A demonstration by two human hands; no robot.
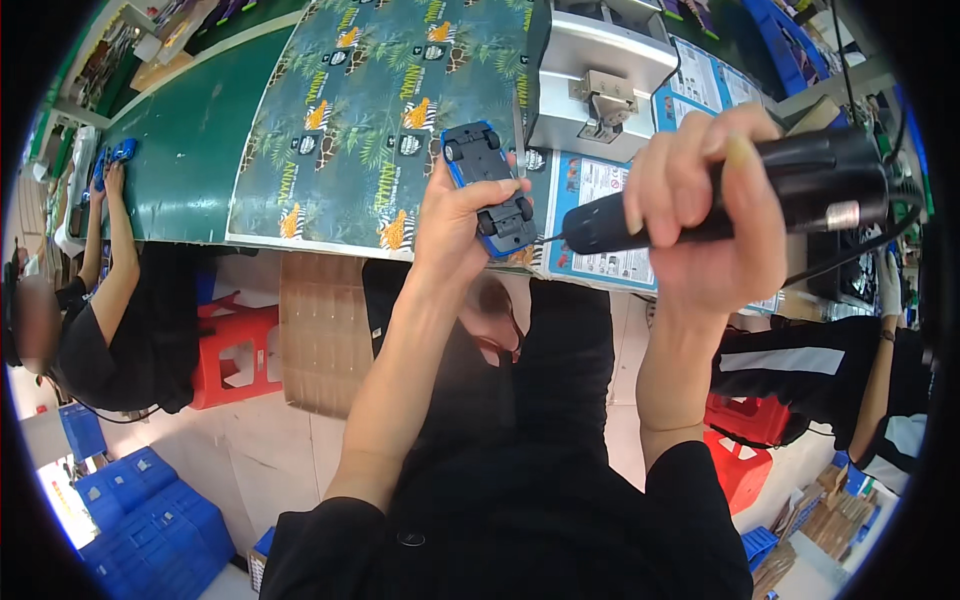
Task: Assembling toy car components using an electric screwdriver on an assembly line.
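Observation:
My left hand (447, 222) grips a blue toy car (487, 178) turned upside down, its black underside and wheels facing up. The thumb lies across the underside. In my right hand (712, 200) is a black electric screwdriver (800, 185), held sideways with the fingers wrapped round its body. Its thin bit points left, and the tip is close to the near end of the car; whether it touches, I cannot tell. A cord trails from the tool's right end. Both hands are above the near edge of the table.
Patterned green sheets (370, 130) cover the table before me. A metal machine (600, 90) stands behind my hands, beside blue-and-white printed sheets (600, 190). At left, a co-worker's hand holds another blue toy car (118, 155). Red stools (235, 350) and blue crates (155, 520) are on the floor.

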